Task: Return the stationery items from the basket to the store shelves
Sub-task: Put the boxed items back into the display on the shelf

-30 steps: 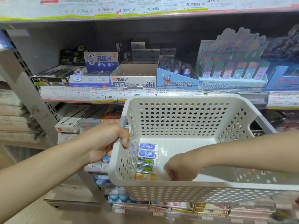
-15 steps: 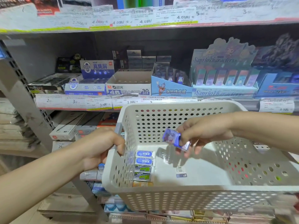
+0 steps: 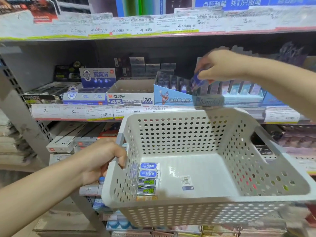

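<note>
My left hand [image 3: 102, 159] grips the left handle of a white perforated basket [image 3: 188, 214] held in front of the shelves. Several small wrapped erasers [image 3: 148, 180] lie in a row along the basket's left wall, blue ones at the back and green ones nearer me. A barcode sticker [image 3: 186, 180] is on the basket floor. My right hand [image 3: 220, 66] is raised over the middle shelf, pinching a small blue wrapped eraser [image 3: 196, 81] above a blue display box [image 3: 172, 98] of similar packs.
The middle shelf holds a white 4B eraser box [image 3: 130, 98], blue eraser boxes [image 3: 85, 96] to its left and a pale character display [image 3: 239, 93] to the right. Price labels [image 3: 71, 112] line the shelf edges. A grey upright post [image 3: 15, 103] stands at left.
My right hand lifted a blue eraser out of the basket and carried it up and right, to the blue display box on the shelf. The left hand kept holding the handle.
</note>
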Action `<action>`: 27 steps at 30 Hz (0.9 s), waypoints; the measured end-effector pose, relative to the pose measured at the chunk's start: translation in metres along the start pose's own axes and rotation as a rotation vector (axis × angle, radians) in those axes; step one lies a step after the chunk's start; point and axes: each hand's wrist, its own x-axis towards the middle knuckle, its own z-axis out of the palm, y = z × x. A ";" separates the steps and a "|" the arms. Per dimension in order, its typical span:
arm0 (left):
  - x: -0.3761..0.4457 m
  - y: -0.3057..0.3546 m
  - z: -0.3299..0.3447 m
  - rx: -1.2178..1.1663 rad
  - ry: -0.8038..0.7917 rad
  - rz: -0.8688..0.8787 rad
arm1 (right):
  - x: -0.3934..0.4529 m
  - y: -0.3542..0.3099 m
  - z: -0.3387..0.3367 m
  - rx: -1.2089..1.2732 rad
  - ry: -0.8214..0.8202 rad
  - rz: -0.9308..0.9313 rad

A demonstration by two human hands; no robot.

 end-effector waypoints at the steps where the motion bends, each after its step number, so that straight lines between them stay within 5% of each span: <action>1: 0.000 -0.001 0.000 -0.004 -0.001 -0.002 | 0.003 -0.001 0.004 -0.033 -0.024 0.001; 12: -0.004 0.000 -0.001 0.004 0.019 -0.032 | 0.026 -0.005 0.019 -0.010 -0.276 0.019; 27: -0.002 0.001 -0.001 -0.002 0.015 -0.041 | 0.024 -0.009 0.024 -0.252 -0.242 -0.060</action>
